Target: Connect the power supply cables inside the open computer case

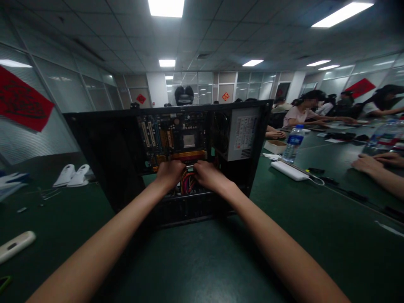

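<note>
An open black computer case [164,210] stands in front of me, its inside facing me. Within it I see a motherboard [188,126] and, at the upper right, a grey power supply [243,134]. Both my left hand [170,173] and my right hand [206,173] reach into the lower middle of the case, below the yellow and orange memory slots [197,155]. Their fingers are bent and closed, close together, around a spot I cannot see clearly. Between and just under them hangs a bundle of coloured cables [188,183]. Whatever the fingers grip is hidden.
On the green table [202,261] lie white slippers [73,176] and a cream-coloured handheld object [17,246] at left. To the right are a water bottle [293,144], a white power bank [289,170] with a cable, and a small box [275,146]. Other people sit along the right side.
</note>
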`<action>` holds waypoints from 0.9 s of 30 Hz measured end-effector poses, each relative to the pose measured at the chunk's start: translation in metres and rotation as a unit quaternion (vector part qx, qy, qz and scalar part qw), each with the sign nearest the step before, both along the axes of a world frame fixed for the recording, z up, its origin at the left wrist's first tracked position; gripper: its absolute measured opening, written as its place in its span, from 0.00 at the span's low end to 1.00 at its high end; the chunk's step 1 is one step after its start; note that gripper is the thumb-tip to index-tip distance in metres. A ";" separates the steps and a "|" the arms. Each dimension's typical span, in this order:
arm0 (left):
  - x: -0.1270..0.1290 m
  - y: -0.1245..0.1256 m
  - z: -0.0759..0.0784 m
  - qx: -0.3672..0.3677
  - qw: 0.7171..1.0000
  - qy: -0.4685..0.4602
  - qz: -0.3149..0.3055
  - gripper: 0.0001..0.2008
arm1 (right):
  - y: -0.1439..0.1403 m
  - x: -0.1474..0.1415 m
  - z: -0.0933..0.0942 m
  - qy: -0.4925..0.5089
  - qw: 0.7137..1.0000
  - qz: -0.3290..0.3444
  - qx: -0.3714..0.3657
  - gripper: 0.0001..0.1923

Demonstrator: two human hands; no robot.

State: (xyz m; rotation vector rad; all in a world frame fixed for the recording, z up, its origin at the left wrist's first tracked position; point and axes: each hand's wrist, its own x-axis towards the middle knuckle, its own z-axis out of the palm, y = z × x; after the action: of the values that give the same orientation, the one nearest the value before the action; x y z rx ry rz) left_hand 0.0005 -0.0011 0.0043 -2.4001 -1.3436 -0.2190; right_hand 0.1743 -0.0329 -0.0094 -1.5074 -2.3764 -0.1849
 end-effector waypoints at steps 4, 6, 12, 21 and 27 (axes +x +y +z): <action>0.002 -0.003 0.003 -0.017 1.000 -0.006 0.011 0.15 | -0.002 -0.001 0.001 -0.002 1.000 0.006 -0.006 0.08; 0.003 -0.006 0.005 -0.023 1.000 -0.005 0.014 0.15 | -0.002 -0.001 0.000 -0.006 1.000 0.006 -0.001 0.08; 0.003 -0.005 0.003 -0.020 1.000 -0.007 0.021 0.15 | 0.010 0.003 -0.003 -0.070 0.996 0.025 0.039 0.09; 0.001 0.001 0.000 -0.004 1.000 -0.004 0.009 0.15 | 0.048 0.012 -0.001 -0.225 0.946 0.170 0.162 0.11; 0.000 -0.002 0.001 -0.016 1.000 -0.006 0.001 0.16 | 0.054 0.015 -0.013 -0.156 0.949 0.176 0.211 0.05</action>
State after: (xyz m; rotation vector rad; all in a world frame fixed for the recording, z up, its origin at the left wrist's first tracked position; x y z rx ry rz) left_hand 0.0010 -0.0035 0.0057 -2.4265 -1.3652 -0.2122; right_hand 0.1896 0.0209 -0.0225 -0.8933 -2.5740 -0.8402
